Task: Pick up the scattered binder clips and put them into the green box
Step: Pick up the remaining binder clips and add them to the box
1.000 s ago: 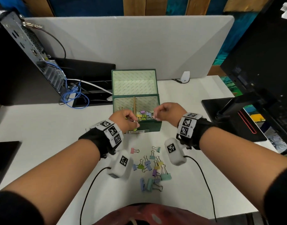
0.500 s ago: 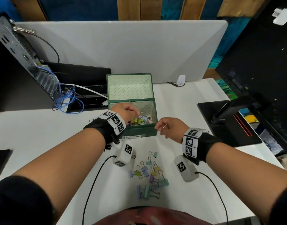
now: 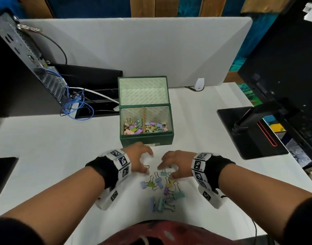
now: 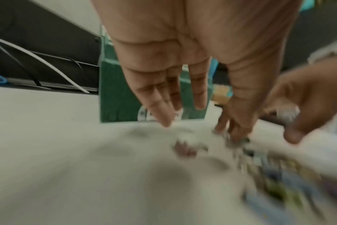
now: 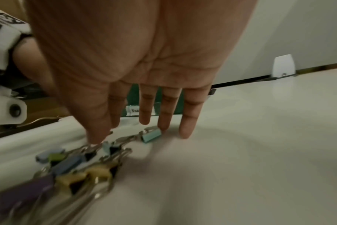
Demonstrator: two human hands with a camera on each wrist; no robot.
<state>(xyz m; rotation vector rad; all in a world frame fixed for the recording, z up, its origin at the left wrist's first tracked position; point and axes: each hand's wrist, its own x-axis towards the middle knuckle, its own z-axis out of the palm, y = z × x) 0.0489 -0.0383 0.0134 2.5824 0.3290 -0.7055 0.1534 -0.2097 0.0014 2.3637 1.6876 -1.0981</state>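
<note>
both my hands have dropped back from the green box (image 3: pixel 146 138) to the binder clips (image 3: pixel 162 189) scattered on the tabletop (image 3: pixel 54 147), left hand (image 3: pixel 137 160) and right hand (image 3: pixel 176 163) with each grip spread apart and empty, ready for another load.

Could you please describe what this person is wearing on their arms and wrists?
Each bare forearm ends in a black wristband with a white band of square black-and-white markers beside the left hand and right hand. A white camera pod hangs under each wrist, trailing a thin black cable. Dark sleeves cover the upper arms.
</note>
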